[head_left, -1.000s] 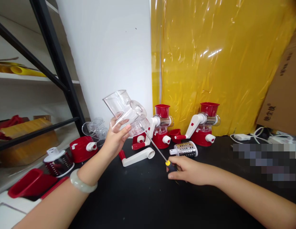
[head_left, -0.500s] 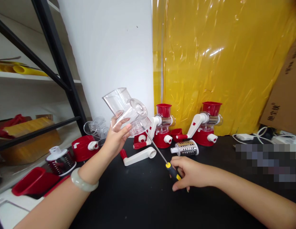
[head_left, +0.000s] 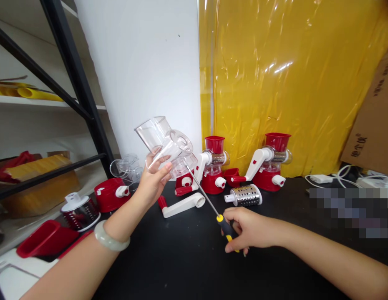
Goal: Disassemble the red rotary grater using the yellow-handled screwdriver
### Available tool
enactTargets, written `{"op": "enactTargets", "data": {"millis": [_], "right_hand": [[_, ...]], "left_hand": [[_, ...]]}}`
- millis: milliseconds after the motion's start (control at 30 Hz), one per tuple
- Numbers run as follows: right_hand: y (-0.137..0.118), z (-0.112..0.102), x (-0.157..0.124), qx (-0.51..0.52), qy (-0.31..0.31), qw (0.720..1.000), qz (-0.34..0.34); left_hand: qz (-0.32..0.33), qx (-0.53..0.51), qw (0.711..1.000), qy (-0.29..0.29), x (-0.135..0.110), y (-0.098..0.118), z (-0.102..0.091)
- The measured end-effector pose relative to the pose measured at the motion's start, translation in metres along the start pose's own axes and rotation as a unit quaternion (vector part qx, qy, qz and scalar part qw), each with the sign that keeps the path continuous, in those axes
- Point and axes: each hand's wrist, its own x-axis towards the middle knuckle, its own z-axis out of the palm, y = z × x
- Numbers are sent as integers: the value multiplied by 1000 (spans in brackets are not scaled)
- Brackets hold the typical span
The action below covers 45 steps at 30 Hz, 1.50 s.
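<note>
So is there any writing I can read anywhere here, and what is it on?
Cardboard box: a few dark Chinese characters, tilted, too blurred to read.
Higher on it: more print, too small to read.
No writing shows on the clear housing, the screwdriver or the red graters.

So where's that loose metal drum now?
The drum lies on its side on the black table, right of centre in the head view, just beyond the right hand and in front of the rightmost red grater.
</note>
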Motion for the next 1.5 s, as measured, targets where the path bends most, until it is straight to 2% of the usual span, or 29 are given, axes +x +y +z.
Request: {"op": "enactTargets", "data": {"millis": [67, 200, 267, 367, 500, 567, 633, 833, 900, 1000, 1100, 1167, 1400, 1500], "right_hand": [[-1, -1, -1, -8, 4, 1000, 3], [0, -10, -4, 25, -82, 996, -16], [1, -13, -4, 57, -104, 993, -24], [3, -12, -2, 32, -94, 995, -4], [2, -6, 2, -61, -18, 997, -41], [1, -4, 2, -76, 7, 996, -41], [0, -6, 0, -77, -3, 997, -27], [0, -16, -4, -33, -99, 994, -38], [-1, -15, -4, -24, -98, 994, -32], [-2, -9, -1, -64, -42, 997, -22], [-1, -2, 1, -108, 23, 992, -62], [-1, 0, 1, -126, 37, 988, -78], [-3, -16, -6, -92, -64, 993, -41], [-3, -16, -4, -81, -61, 994, -28]], "left_hand": [[-2, 0, 1000, 1, 0, 0, 0], [-1, -1, 1000, -1, 2, 0, -2], [1, -1, 1000, -1, 2, 0, -3], [1, -2, 1000, -6, 2, -1, -3], [1, -5, 1000, -13, 1, -1, -3], [1, -7, 1000, -11, 1, -1, -3], [0, -7, 1000, -8, 1, 0, -3], [0, -6, 1000, -5, 2, 0, -2], [-2, -6, 1000, -5, 2, 1, -2], [-7, -5, 1000, -4, 1, 3, -1], [-7, -3, 1000, 0, 1, 4, -1], [-3, -1, 1000, 2, 1, 4, -1], [0, 1, 1000, 4, 3, 2, -4], [-4, -2, 1000, 4, 3, 2, -4]]}}
